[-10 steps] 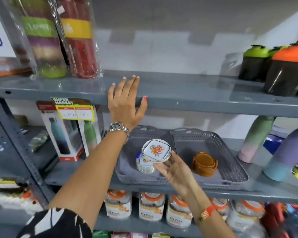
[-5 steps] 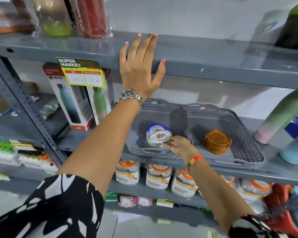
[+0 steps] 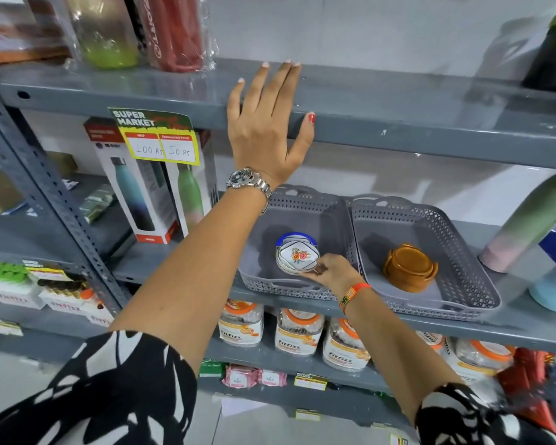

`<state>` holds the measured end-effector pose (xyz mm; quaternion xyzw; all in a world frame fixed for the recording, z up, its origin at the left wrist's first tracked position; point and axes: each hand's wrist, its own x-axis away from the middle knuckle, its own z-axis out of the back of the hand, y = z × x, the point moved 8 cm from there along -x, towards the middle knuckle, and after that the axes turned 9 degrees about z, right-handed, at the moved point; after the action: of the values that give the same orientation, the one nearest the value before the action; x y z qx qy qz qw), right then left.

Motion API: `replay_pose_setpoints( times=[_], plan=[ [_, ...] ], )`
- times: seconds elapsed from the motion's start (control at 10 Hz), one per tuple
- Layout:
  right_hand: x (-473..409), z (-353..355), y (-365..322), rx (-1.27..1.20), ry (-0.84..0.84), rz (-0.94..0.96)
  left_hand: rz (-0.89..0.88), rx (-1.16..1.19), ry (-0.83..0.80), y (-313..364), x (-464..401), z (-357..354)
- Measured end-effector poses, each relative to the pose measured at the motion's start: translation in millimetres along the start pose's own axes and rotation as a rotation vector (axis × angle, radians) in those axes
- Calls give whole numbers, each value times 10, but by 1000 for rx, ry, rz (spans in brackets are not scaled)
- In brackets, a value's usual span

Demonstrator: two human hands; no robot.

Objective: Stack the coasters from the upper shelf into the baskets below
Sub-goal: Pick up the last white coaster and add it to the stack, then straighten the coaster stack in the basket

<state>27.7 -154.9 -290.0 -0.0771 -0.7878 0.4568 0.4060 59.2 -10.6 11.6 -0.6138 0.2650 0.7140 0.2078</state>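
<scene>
Below, right hand (image 3: pixel 329 272) touching white coaster (image 3: pixel 297 255) atop stack, left basket (image 3: pixel 302 216).

Boxed bottles (image 3: pixel 148 194) behind price tag (image 3: pixel 156 136); jars (image 3: pixel 297 332) on lower shelf

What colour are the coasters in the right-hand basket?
Brown coasters, clearest in the head view.

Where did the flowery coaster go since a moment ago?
The right hand lowered the flowery coaster onto the pile in the left basket, fingers still touching it. The left hand stayed on the upper shelf; the brown coasters didn't move.
</scene>
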Motion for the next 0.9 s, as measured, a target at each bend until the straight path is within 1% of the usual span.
replay_pose_setpoints(
  times=[0.2,0.4,0.5,0.6,0.7,0.8,0.9],
  plan=[
    [-13,-16,1,-18,-55,-3,7,10,-8,2,0,11],
    [-11,-81,-22,-13,-90,66,14,6,-22,7,4,10],
    [-108,-54,12,44,-112,85,14,4,-26,2,2,13],
    [-261,-44,99,95,-125,34,15,2,-31,5,3,13],
    [-185,-68,-39,462,-143,184,18,4,-32,6,2,8],
    [-143,-158,-204,1045,-171,413,19,8,-30,7,4,7],
    [-138,-273,-208,1311,-242,565,17,5,-24,9,5,12]
  ],
)
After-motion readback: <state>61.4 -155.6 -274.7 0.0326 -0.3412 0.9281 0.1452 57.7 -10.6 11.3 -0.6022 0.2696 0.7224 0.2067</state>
